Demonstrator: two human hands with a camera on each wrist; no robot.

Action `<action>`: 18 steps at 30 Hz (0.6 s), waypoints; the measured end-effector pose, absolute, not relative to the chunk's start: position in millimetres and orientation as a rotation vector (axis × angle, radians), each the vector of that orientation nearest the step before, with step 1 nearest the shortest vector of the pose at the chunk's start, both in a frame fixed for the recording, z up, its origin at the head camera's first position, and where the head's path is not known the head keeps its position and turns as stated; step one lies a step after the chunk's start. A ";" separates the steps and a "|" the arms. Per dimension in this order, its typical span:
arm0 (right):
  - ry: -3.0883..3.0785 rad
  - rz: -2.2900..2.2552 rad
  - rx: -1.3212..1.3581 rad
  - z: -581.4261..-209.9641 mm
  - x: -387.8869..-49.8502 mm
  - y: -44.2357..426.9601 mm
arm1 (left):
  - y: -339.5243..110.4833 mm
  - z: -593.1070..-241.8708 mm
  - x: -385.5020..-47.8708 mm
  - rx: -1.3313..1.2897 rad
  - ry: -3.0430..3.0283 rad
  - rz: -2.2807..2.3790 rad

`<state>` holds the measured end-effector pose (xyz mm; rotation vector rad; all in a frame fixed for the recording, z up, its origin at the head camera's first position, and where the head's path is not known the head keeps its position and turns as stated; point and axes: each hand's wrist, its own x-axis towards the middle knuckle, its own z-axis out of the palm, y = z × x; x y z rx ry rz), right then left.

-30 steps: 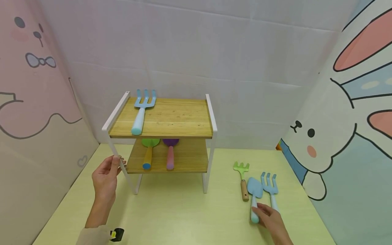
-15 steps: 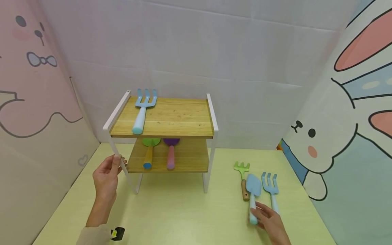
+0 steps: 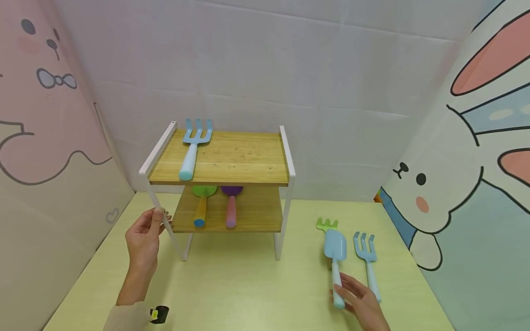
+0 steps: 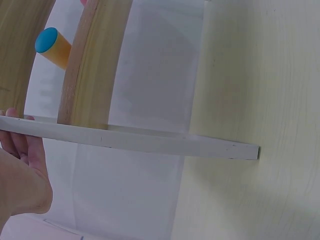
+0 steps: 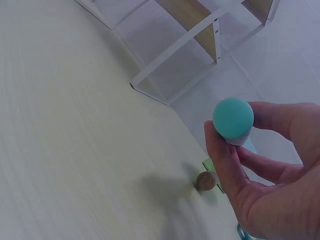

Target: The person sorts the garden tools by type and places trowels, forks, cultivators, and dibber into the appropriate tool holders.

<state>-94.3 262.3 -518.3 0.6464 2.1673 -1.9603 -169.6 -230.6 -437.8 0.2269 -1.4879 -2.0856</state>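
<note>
While the left hand (image 3: 142, 241) pinches the shelf leg (image 3: 176, 246), the right hand (image 3: 359, 298), pinching the blue trowel (image 3: 335, 252), shifts it leftward over the green fork (image 3: 326, 226), inboard of the surface's (image 3: 248, 294) right edge, its pick-up judged complete.

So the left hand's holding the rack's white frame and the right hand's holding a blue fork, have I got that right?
Not quite: the right hand is holding a blue trowel instead, as the head view shows. The left hand is indeed holding the rack's white frame.
</note>
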 end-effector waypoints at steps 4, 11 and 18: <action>2.138 -1.993 0.607 -515.3 -91.3 259.3 | -230.9 -437.5 -170.0 0.222 -1.493 -2.085; 2.055 -2.023 0.487 -513.4 -87.5 258.6 | -230.5 -437.2 -170.1 0.225 -1.491 -2.090; 2.040 -2.023 0.405 -504.4 -83.1 251.4 | -230.2 -436.9 -170.0 0.249 -1.505 -2.087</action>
